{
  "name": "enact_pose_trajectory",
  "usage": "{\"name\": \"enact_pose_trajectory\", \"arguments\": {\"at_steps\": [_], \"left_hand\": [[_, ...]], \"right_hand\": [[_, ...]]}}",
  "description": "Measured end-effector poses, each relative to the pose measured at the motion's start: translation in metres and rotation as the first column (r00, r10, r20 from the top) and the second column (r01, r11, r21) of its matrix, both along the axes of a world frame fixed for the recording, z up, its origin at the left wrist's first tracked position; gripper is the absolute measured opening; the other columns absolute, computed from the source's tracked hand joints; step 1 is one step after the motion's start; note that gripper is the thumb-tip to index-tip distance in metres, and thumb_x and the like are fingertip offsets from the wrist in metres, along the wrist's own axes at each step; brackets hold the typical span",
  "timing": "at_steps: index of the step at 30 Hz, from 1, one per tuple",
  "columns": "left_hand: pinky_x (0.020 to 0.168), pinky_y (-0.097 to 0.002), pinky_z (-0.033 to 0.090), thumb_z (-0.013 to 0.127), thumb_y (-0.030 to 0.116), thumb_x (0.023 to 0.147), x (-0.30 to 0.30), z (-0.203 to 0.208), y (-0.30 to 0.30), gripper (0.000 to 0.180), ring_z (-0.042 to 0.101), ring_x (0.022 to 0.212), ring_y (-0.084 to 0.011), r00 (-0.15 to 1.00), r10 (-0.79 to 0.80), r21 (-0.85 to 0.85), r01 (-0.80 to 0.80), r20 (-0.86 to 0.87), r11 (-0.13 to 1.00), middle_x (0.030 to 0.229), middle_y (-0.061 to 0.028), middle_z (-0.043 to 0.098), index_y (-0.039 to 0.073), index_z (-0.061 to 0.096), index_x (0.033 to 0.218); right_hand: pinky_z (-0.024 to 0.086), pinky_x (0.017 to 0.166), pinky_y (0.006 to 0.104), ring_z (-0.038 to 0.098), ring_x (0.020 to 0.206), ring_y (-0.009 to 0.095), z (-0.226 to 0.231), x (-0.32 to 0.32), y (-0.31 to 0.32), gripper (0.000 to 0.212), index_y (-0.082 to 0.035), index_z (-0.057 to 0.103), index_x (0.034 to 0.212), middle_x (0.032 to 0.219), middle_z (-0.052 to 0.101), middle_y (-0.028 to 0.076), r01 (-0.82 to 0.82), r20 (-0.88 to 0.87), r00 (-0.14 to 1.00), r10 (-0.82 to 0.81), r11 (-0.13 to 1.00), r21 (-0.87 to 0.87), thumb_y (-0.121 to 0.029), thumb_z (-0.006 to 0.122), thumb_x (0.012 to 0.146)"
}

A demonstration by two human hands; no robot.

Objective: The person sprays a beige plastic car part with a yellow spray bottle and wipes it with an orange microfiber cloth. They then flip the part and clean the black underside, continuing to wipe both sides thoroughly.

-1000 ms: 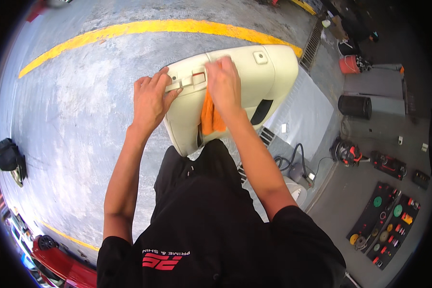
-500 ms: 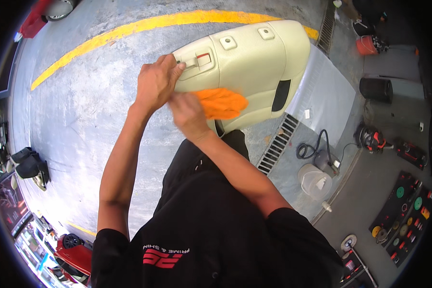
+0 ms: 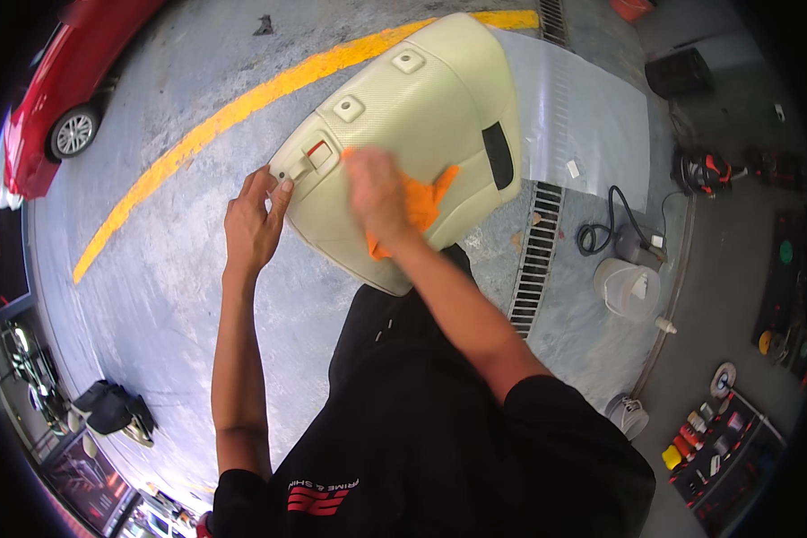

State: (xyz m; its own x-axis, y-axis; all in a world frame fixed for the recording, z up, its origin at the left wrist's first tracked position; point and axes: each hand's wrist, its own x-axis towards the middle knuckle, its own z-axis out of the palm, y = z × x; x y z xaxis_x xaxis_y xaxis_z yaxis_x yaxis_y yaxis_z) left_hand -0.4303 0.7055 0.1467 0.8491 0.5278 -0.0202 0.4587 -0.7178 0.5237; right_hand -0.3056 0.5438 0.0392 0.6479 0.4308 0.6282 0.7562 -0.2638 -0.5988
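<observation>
A cream car seat backrest (image 3: 421, 112) stands tilted before me, its top edge with two guide sockets facing away to the upper left. At its left corner, beside the release latch with a red strip, my left hand (image 3: 253, 224) grips the edge, thumb on top and fingers over the far side. My right hand (image 3: 377, 193), smeared by motion, presses an orange cloth (image 3: 428, 199) onto the panel just right of the latch. Part of the cloth spreads out beyond the hand toward the black inset.
A clear plastic sheet (image 3: 592, 117) lies right of the backrest, near a floor drain grate (image 3: 536, 260). Beyond are a translucent bucket (image 3: 626, 289), a hose (image 3: 592, 235) and a vacuum (image 3: 704, 170). A red car (image 3: 72, 90) stands far left; black seat parts (image 3: 112, 408) lie lower left.
My view has turned, so the backrest appears further left and more tilted. The right hand has moved with the cloth from the near left edge up onto the panel by the latch. My left hand keeps its hold.
</observation>
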Motion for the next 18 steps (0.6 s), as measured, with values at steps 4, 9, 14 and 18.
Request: {"name": "enact_pose_trajectory", "arguments": {"at_steps": [4, 9, 14, 18], "left_hand": [[0.091, -0.0440, 0.050, 0.072, 0.032, 0.099, 0.000, -0.016, 0.003, 0.044, 0.066, 0.101, -0.0351, 0.990, 0.016, -0.012, -0.014, 0.144, 1.000, 0.116, -0.0186, 0.066, -0.001, 0.060, 0.127], [0.089, -0.0347, 0.051, 0.078, 0.014, 0.095, -0.008, -0.051, 0.014, 0.039, 0.059, 0.107, -0.0256, 0.953, 0.196, -0.377, -0.098, 0.232, 0.921, 0.115, -0.0160, 0.059, -0.004, 0.056, 0.122], [0.109, -0.0435, 0.047, 0.076, 0.000, 0.084, -0.007, -0.015, -0.054, 0.025, 0.057, 0.130, -0.0358, 0.920, 0.078, -0.179, -0.009, 0.384, 0.984, 0.149, -0.0234, 0.052, -0.001, 0.063, 0.105], [0.121, -0.0474, 0.036, 0.045, 0.062, 0.107, -0.061, -0.128, -0.087, 0.063, 0.046, 0.144, -0.0305, 0.517, 0.807, -0.880, -0.193, 0.284, 0.433, 0.160, -0.0163, 0.043, 0.007, 0.049, 0.140]], "right_hand": [[0.049, 0.097, 0.0451, 0.059, 0.107, 0.038, 0.021, 0.106, -0.037, 0.020, -0.002, 0.063, 0.114, 0.110, 0.061, 0.018, 0.267, -0.322, 0.926, -0.197, 0.945, 0.190, 0.002, 0.054, 0.097], [0.051, 0.098, 0.0406, 0.065, 0.109, 0.028, 0.023, 0.269, -0.089, 0.024, -0.001, 0.067, 0.121, 0.115, 0.068, 0.014, 0.490, -0.409, 0.827, -0.387, 0.852, 0.185, -0.007, 0.060, 0.099], [0.055, 0.093, 0.0391, 0.067, 0.110, 0.022, -0.051, 0.435, -0.152, 0.029, -0.001, 0.067, 0.127, 0.116, 0.072, 0.012, 0.170, -0.960, 0.272, 0.063, 0.979, 0.112, -0.011, 0.063, 0.101], [0.055, 0.093, 0.0387, 0.066, 0.109, 0.022, -0.086, 0.422, -0.132, 0.028, -0.001, 0.066, 0.127, 0.116, 0.071, 0.012, 0.063, -0.989, 0.100, 0.113, 0.991, 0.120, -0.013, 0.062, 0.102]]}}
